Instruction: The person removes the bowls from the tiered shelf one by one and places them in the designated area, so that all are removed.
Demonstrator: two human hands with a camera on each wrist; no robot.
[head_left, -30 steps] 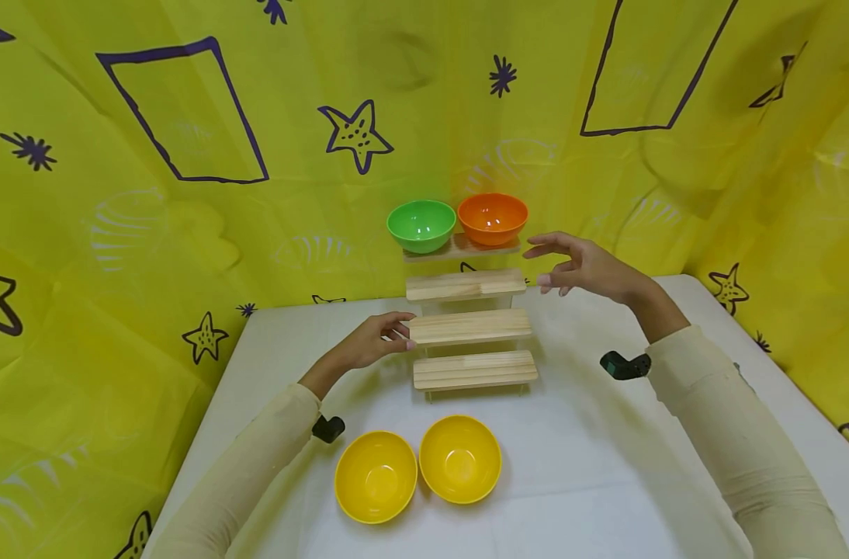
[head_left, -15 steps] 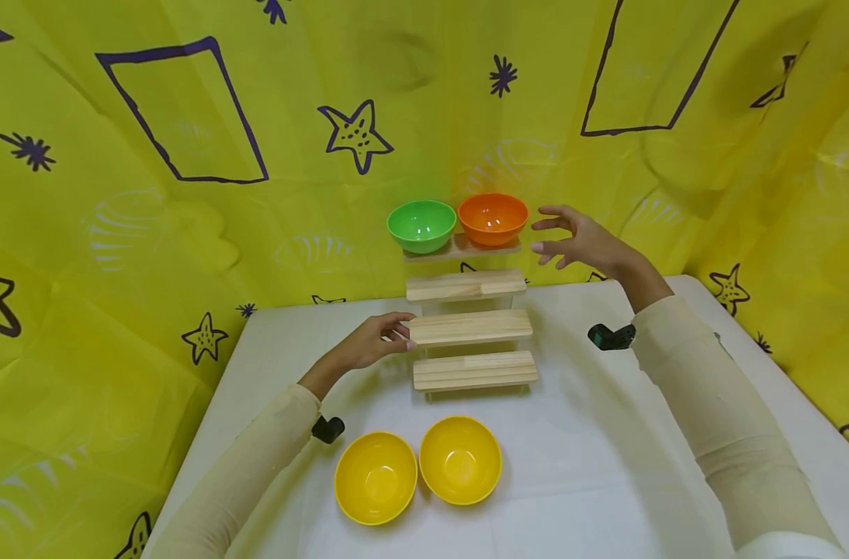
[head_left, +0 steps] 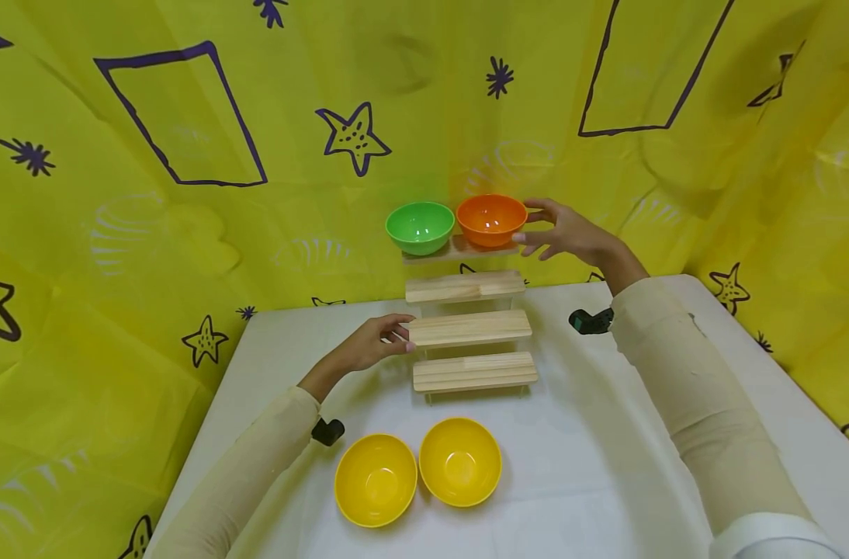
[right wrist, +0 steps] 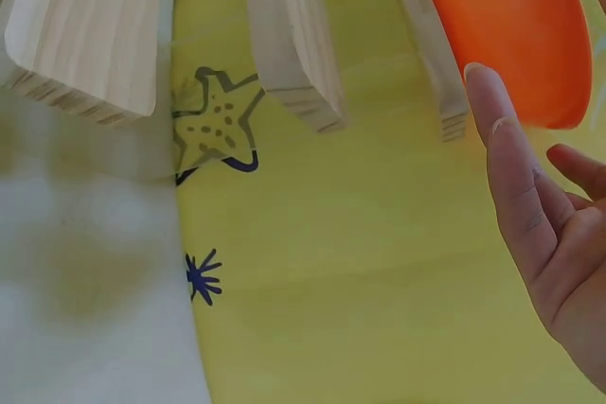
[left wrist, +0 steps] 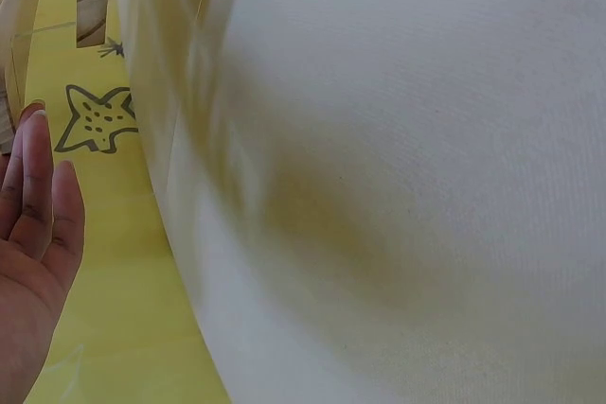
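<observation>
Clock taken about the wooden stand [head_left: 470, 330], head view. Orange bowl [head_left: 490, 221] just past 12, on the top step, upright. Right hand [head_left: 567, 231] between 1 and 2, fingers loose and spread, not closed, at the bowl's 3 o'clock side; thumb and fingertips overlap its edge, and whether skin meets bowl cannot be told. Right wrist view cuts off part of this hand at 3 o'clock and the bowl at 12. Green bowl [head_left: 421, 227] at 11, same step, beside the orange; the right wrist view gives only a sliver of it. Left hand [head_left: 372, 341] at 9, pinching the end of the second step up between thumb and fingers; its thumb is out of frame in the left wrist view. Near yellow bowl [head_left: 375, 481] at 7, other yellow bowl [head_left: 460, 463] at 6, both on the white table [head_left: 578, 481]. Yellow backdrop [head_left: 292, 272] bears starfish drawings; its upper-right rectangle is cropped at 12. Black wrist device [head_left: 590, 321] at 3: any marking too small to read.
</observation>
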